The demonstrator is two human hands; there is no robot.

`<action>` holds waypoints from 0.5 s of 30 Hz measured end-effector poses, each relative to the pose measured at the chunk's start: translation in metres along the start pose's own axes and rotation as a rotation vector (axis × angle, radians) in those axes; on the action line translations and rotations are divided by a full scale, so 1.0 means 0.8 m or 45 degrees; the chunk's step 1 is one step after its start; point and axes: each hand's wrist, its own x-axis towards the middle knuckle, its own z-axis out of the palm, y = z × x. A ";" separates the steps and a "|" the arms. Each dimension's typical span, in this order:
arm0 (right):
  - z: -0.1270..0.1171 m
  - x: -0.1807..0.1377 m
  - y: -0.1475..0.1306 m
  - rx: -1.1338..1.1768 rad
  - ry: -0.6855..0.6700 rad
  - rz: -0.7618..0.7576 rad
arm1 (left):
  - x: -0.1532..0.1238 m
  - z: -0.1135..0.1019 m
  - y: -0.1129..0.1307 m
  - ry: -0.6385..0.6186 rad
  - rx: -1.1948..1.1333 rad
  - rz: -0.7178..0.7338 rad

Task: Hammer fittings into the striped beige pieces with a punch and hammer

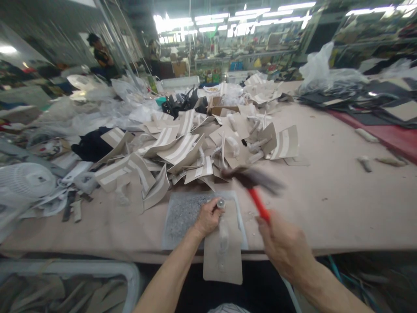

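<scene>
My left hand (208, 217) pinches a short metal punch (221, 203), its round top facing up, against the far end of a beige panel (223, 261). Along that panel runs a clear plastic-wrapped strip like a handle (223, 237). Under it lies a worn grey board (184, 215), and the panel's near end hangs past the table edge. My right hand (285, 243) is closed round the red grip of a hammer (259, 204). The hammer head is raised above the board, right of the punch, and smeared by motion.
A loose heap of beige panels (182, 148) with white strips spreads behind the board. At left stand a white fan (28, 184) and a bin (135, 278) of panels. Small tools (364, 164) lie on the table (325, 191) at right. Someone (100, 54) is in the background.
</scene>
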 end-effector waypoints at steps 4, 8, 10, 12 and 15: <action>0.048 -0.014 0.036 -0.209 -0.511 0.011 | 0.001 0.001 0.000 -0.005 -0.032 0.003; 0.057 -0.009 0.073 -0.146 -0.588 0.220 | 0.000 0.000 -0.002 -0.007 -0.037 0.011; 0.065 -0.006 0.100 -0.153 -0.612 0.317 | -0.001 0.000 -0.002 -0.004 -0.032 0.006; 0.076 -0.004 0.124 -0.303 -0.596 0.371 | -0.001 -0.001 -0.001 0.002 -0.026 -0.001; 0.092 -0.005 0.125 -0.524 -0.333 0.214 | -0.001 -0.003 0.003 0.004 -0.028 -0.001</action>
